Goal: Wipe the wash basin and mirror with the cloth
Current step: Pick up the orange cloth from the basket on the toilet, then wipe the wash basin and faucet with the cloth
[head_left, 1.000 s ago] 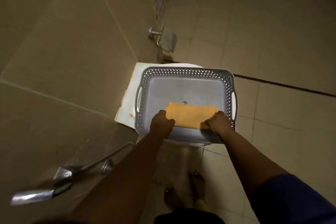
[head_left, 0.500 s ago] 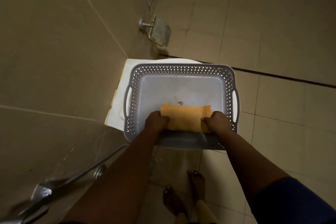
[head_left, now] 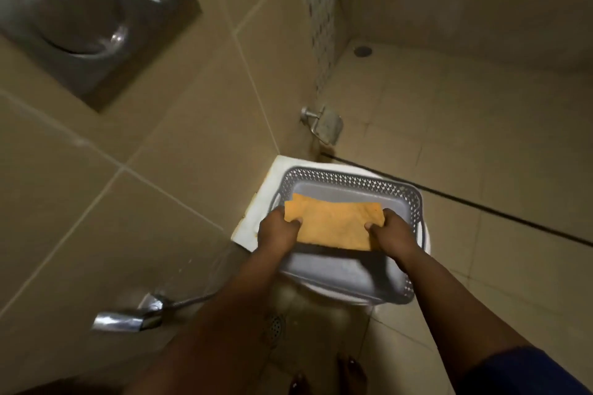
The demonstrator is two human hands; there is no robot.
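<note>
The left hand (head_left: 277, 229) is pinching the left end of the orange cloth (head_left: 333, 223), with its thumb on top and its fingers curled under. The right hand (head_left: 393, 234) is pinching the right end the same way. So each grip is tight on the cloth, and the cloth is stretching flat between the two hands. It is hanging just over the near part of a grey basket (head_left: 349, 279) and casting a dark shadow on the basket floor.

The basket is made of plastic with little holes all around its wall. It is sitting on top of a white toilet (head_left: 256, 212), which is peeking out at the left and at the near side.

On the far side, a shiny paper holder (head_left: 327, 127) is sticking out of the tiled wall (head_left: 160, 170). On the left, near the bottom, a shiny spray handle (head_left: 123, 321) with a hose is hanging by the wall. Up in the far left corner, a silver flush plate (head_left: 80, 9) is sitting in the wall. A round drain (head_left: 274, 327) is showing in the floor between the arms, and bare feet (head_left: 349, 372) are standing on the tiled floor (head_left: 481, 138).
</note>
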